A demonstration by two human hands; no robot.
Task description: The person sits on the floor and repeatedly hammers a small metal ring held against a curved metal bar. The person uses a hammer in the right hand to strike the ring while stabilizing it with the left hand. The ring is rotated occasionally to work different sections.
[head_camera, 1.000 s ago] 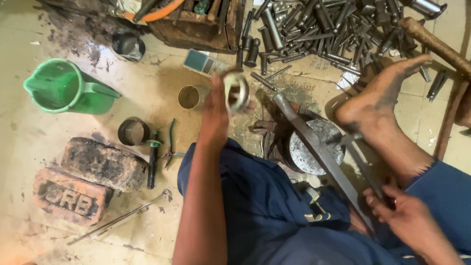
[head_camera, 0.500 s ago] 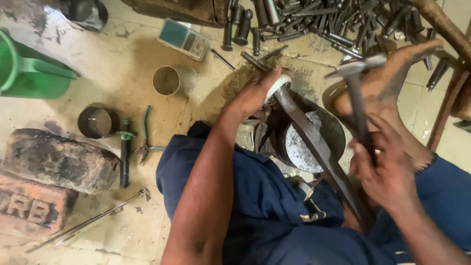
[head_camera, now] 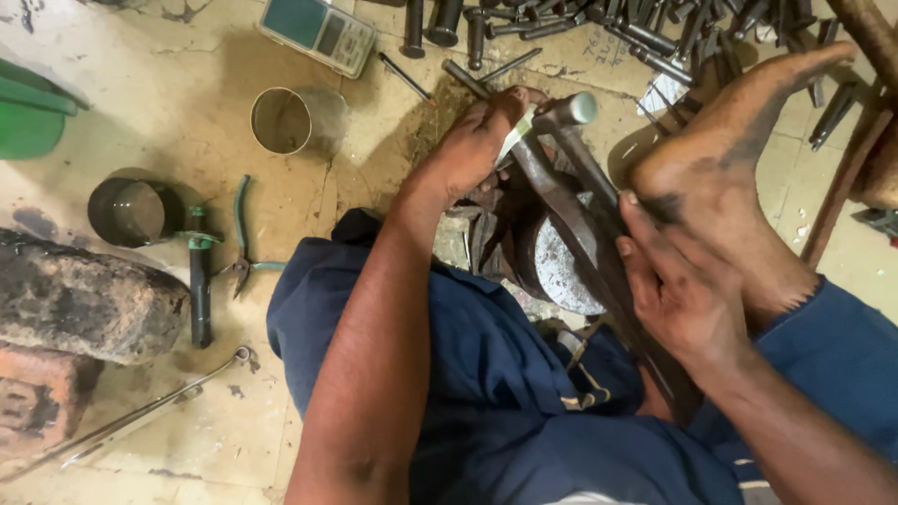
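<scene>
The left hand point(head_camera: 472, 145) is curled tight around a small pale metal ring point(head_camera: 516, 136), pressing it against the upper end of a long dark steel bar point(head_camera: 571, 224). The ring looks thin and light grey, mostly hidden under the thumb and fingers. The right hand point(head_camera: 678, 285) is closed around the wooden handle of a hammer point(head_camera: 585, 154), whose blunt, shiny round head sits just beside the ring. The bar is flat, worn and greasy, and slants down between the person's knees over a round, dull grey metal block point(head_camera: 557, 271). A bare, grimy foot point(head_camera: 734, 150) rests just right of the hammer.

Further out on the stained concrete floor point(head_camera: 187, 440) lie green-handled pliers point(head_camera: 241, 234) and a dark chisel with a green band point(head_camera: 199, 281). Near the floor's top edge are a brass-coloured open tin point(head_camera: 281, 120), a grey digital scale point(head_camera: 318, 33) and a heap of dark steel bolts point(head_camera: 645, 33). Toward the left edge stand a dark metal cup point(head_camera: 131, 210), a rough stone point(head_camera: 79, 295) and a brick point(head_camera: 33, 397), with a thin rod point(head_camera: 150, 411) below them.
</scene>
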